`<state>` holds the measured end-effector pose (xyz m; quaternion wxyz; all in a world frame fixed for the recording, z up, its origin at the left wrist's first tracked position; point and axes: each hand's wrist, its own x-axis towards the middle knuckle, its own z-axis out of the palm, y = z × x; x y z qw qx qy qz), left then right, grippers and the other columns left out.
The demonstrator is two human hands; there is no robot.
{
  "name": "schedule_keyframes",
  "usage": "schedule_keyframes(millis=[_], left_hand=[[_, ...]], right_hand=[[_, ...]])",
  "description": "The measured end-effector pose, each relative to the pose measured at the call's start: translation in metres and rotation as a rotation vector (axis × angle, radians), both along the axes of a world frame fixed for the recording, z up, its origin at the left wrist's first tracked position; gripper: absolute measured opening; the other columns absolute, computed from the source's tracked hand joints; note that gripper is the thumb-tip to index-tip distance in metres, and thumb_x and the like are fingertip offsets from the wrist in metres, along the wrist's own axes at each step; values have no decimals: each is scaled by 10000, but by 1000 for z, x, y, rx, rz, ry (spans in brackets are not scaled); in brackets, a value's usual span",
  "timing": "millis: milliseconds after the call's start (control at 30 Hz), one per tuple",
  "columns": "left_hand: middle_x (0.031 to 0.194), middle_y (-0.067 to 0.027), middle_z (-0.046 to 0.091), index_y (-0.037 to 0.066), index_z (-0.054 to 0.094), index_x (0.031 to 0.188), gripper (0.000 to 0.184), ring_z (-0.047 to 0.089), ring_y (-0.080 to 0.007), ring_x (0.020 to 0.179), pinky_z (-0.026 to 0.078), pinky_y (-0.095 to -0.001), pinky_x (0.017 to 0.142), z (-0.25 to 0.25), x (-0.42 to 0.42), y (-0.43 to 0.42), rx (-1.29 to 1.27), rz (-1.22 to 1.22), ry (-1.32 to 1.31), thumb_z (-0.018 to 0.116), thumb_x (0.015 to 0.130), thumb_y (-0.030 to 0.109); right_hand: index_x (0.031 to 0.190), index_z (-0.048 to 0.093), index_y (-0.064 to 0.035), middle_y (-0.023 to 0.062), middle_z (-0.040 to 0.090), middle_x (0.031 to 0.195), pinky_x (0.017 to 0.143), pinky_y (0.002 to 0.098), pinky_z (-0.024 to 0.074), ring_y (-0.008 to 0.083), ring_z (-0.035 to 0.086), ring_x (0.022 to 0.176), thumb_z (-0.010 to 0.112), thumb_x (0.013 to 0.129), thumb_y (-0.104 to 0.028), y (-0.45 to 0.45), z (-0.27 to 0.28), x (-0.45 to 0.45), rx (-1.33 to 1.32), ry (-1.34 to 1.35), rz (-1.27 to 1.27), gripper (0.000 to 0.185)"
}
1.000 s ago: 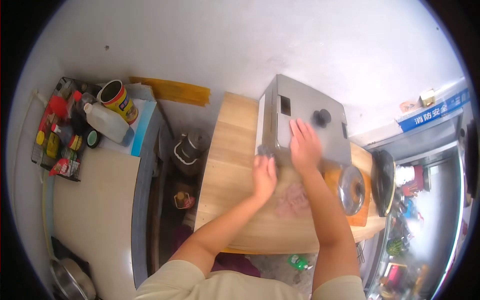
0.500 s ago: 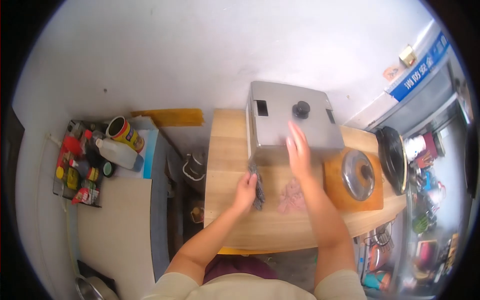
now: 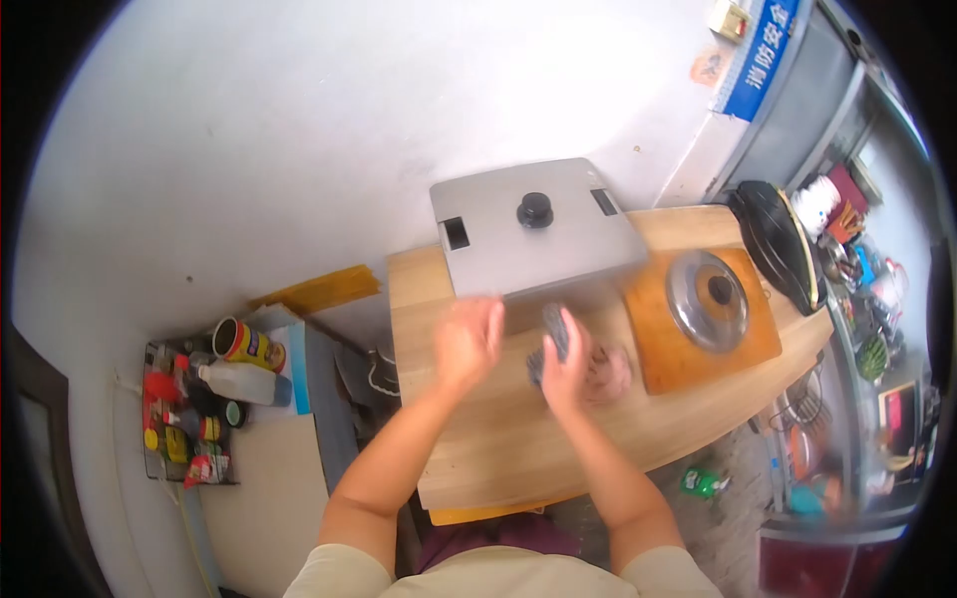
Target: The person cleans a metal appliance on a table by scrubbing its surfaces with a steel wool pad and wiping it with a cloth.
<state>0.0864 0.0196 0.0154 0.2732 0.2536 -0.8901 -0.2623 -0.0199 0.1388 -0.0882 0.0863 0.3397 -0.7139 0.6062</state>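
Note:
My right hand [image 3: 565, 370] is closed on a dark grey cloth [image 3: 555, 332], over the wooden table. To its left, my left hand [image 3: 469, 342] is raised near the front edge of the grey metal box [image 3: 538, 234]; it is blurred, and its finger shape is unclear. The box has a black knob on its lid. A crumpled pink cloth [image 3: 606, 375] lies on the wooden table [image 3: 478, 453] just right of my right hand. Right of the box, a glass lid [image 3: 706, 301] rests on an orange-brown board [image 3: 658, 357].
A black round pan [image 3: 776, 244] leans at the table's right end. At the left, a wire basket of bottles [image 3: 189, 414] stands by a white jug [image 3: 239, 383] and a yellow can [image 3: 247, 344]. A green bottle [image 3: 703, 483] lies on the floor.
The view has swung right. The dark cloth has passed from my left hand to my right hand. My right hand has come down from the box lid toward the table.

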Motion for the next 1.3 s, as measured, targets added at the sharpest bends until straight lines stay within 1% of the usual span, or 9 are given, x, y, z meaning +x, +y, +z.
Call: schedule_keyframes(millis=[100, 200, 300, 467, 667, 867, 1067, 1167, 1300], left_hand=[[1179, -174, 605, 26, 601, 1167, 314, 539, -323, 1144, 412, -404, 977, -26, -39, -44, -329, -24, 159, 493, 932, 206], [1318, -136, 524, 33, 530, 1262, 392, 438, -308, 1266, 318, -409, 1071, -41, -63, -59, -422, -120, -100, 427, 960, 260], [1407, -113, 439, 50, 451, 1341, 450, 377, -289, 1319, 265, -409, 1107, -34, -62, -55, -461, -136, -238, 382, 973, 300], [1456, -157, 356, 13, 355, 1394, 543, 311, -320, 1358, 242, -414, 1117, -23, -63, -53, -486, -177, -368, 392, 969, 348], [1471, -164, 323, -9, 331, 1399, 624, 287, -304, 1372, 235, -412, 1123, -21, -64, -56, -528, -188, -431, 462, 939, 392], [1482, -195, 285, -25, 291, 1413, 696, 262, -328, 1380, 207, -421, 1132, -18, -66, -58, -523, -225, -482, 449, 930, 449], [1465, -227, 295, -50, 275, 1410, 732, 265, -353, 1373, 209, -430, 1129, -20, -67, -63, -555, -270, -452, 474, 920, 456], [1456, -237, 307, -55, 286, 1404, 735, 285, -362, 1362, 222, -435, 1122, -20, -66, -64, -569, -270, -439, 480, 918, 462], [1456, -247, 302, -62, 293, 1398, 759, 291, -373, 1357, 230, -429, 1118, -20, -69, -63, -574, -259, -432, 486, 908, 485]], right_hand=[[1317, 482, -56, 192, 400, 1365, 1051, 461, 308, 368, 390, 1260, 582, 862, -88, -38, 10, 18, 73, 225, -12, 467], [1383, 424, -83, 241, 204, 1503, 1091, 559, 186, 460, 164, 1383, 529, 887, -79, -81, -26, 12, 59, 224, -64, 507], [1429, 339, -72, 250, 150, 1516, 1113, 523, 181, 439, 127, 1400, 478, 913, -79, -79, -32, -29, 129, 292, -266, 535], [1465, 144, 11, 274, 60, 1520, 1149, 451, 128, 389, 59, 1422, 344, 953, -104, -70, -47, -110, -552, -358, -439, 562], [1469, 74, 18, 269, 39, 1523, 1155, 422, 112, 374, 71, 1421, 311, 998, -212, -102, -43, 8, -73, -335, -326, 575], [1462, 47, 42, 292, 20, 1515, 1151, 420, 117, 381, 82, 1419, 339, 983, -166, -70, -73, -97, -574, -641, -360, 599], [1473, 139, -5, 260, 78, 1522, 1134, 436, 204, 388, 154, 1404, 380, 961, -86, -78, -34, 3, 37, -255, -253, 571], [1470, 154, -8, 237, 91, 1527, 1138, 434, 203, 370, 160, 1407, 357, 966, -61, -63, -45, -85, -418, -401, -305, 545], [1471, 157, -20, 216, 98, 1532, 1144, 428, 192, 359, 161, 1408, 372, 955, -22, -55, -39, -106, -370, -450, -394, 559]])
